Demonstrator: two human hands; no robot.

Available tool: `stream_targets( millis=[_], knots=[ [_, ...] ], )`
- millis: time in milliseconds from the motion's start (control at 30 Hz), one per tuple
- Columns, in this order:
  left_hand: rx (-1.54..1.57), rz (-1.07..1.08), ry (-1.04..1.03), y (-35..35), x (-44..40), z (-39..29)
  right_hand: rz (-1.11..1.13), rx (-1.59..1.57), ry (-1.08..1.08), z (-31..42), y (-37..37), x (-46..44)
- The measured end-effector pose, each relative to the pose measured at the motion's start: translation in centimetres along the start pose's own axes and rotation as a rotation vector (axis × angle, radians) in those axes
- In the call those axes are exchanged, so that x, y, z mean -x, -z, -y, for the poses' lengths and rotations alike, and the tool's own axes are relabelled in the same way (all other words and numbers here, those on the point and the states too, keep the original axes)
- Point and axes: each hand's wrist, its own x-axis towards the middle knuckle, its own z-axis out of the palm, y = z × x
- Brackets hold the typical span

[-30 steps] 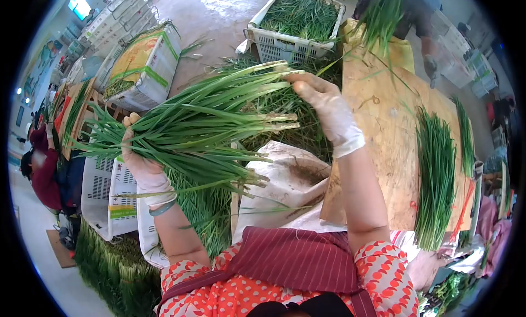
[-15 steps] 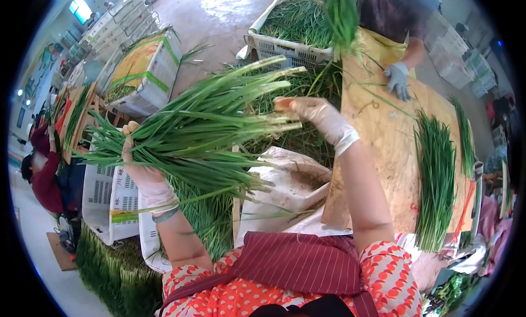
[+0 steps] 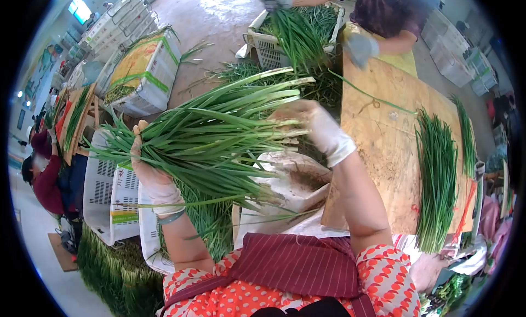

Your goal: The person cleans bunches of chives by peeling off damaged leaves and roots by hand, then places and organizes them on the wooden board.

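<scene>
My left hand [image 3: 153, 177], in a thin pale glove, grips a big bunch of garlic chives [image 3: 203, 131] around its leafy part. The bunch fans out, with its white stem ends pointing right. At those ends is my gloved right hand [image 3: 315, 125], bent at the wrist. Motion smears its fingers, and I cannot make out whether they pinch any stems. Below the bunch, a white cloth or sack [image 3: 293, 177] with brown soil on it lies in front of me.
A wooden board [image 3: 378, 169] on the right bears a neat bundle of chives [image 3: 435, 180]. Across it, a co-worker's gloved hand [image 3: 361, 47] moves, while the other holds chives over a white crate [image 3: 268, 51]. More crates [image 3: 112, 191] and chives [image 3: 118, 267] stand at left.
My right hand has moved left and slightly down onto the stem ends. The bunch has shifted a little right. The co-worker's held chives have swung left and down over the crate.
</scene>
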Motion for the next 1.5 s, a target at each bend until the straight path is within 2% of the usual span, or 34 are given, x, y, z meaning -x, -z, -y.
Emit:
stream_targets(
  millis=[67,100,167,233,267,333,400,467,533,567,633,733,933,1000,1200,1233,1267,1300,1333,1433,1467,1500],
  knots=[
    [0.017,0.034,0.039,1.4,-0.3,-1.0,-0.006,0.025,-0.103,0.7,3.9,0.2],
    [0.033,0.070,0.081,1.9,-0.4,-1.4,-0.206,0.236,0.008,0.1,5.4,0.5],
    [0.047,0.091,0.082,2.2,-0.4,-1.7,-0.397,0.448,0.123,-0.8,6.8,0.3],
    [0.059,0.114,0.086,2.2,-0.3,-1.8,-0.525,0.031,0.220,-1.1,7.4,-0.1],
    [0.061,0.073,0.054,2.1,-0.2,-1.6,-0.525,0.031,0.220,-0.3,6.5,0.1],
    [0.062,0.035,0.032,1.6,0.0,-0.9,-0.110,0.255,0.108,2.2,2.9,0.4],
    [-0.035,0.075,-0.030,0.7,0.4,-0.1,0.004,0.225,0.002,2.4,0.8,-0.4],
    [-0.025,0.020,-0.031,0.2,0.7,0.4,-0.082,0.180,-0.074,2.4,-1.2,-1.4],
    [-0.015,-0.035,-0.033,-0.2,1.1,0.7,-0.042,-0.138,-0.166,-0.1,-0.7,-3.3],
    [-0.013,0.000,-0.027,-0.5,1.3,0.7,-0.045,-0.140,-0.166,-0.5,-0.7,-3.5],
    [-0.010,0.033,-0.018,-0.4,1.3,0.8,-0.023,-0.373,-0.097,-0.9,-0.6,-3.5],
    [0.067,-0.003,0.013,0.2,1.0,0.6,-0.002,-0.249,-0.135,-0.4,-1.1,-3.0],
    [-0.113,0.017,-0.059,-1.1,1.2,1.6,-0.034,-0.336,-0.184,0.1,-0.6,-2.7],
    [-0.161,0.180,-0.016,-1.9,1.6,1.8,-0.036,-0.310,-0.185,-0.3,-0.5,-2.8],
    [-0.133,0.276,0.028,-1.4,1.4,1.9,-0.062,-0.302,-0.119,-0.4,-0.6,-1.8],
    [-0.133,0.277,0.028,-1.4,1.4,1.8,-0.076,-0.264,-0.079,-0.5,-0.5,-1.8],
    [-0.141,0.174,-0.021,-1.2,1.5,1.7,-0.076,-0.264,-0.079,-0.5,-0.4,-1.7],
    [-0.149,0.070,-0.070,-0.9,1.5,1.5,-0.082,-0.148,-0.028,-0.6,-0.1,-1.6],
    [-0.151,0.070,-0.070,-0.2,1.3,1.1,-0.087,-0.032,0.023,-0.6,0.3,-1.4],
    [-0.119,-0.023,-0.080,1.6,1.1,0.2,-0.083,-0.181,0.012,-0.2,2.8,-1.0],
    [-0.256,0.073,-0.133,1.7,1.5,0.2,-0.115,-0.271,0.022,-0.1,3.8,-0.9],
    [-0.327,0.120,-0.158,2.1,1.6,-0.1,-0.246,-0.431,0.024,0.1,4.9,-0.8]
  ],
)
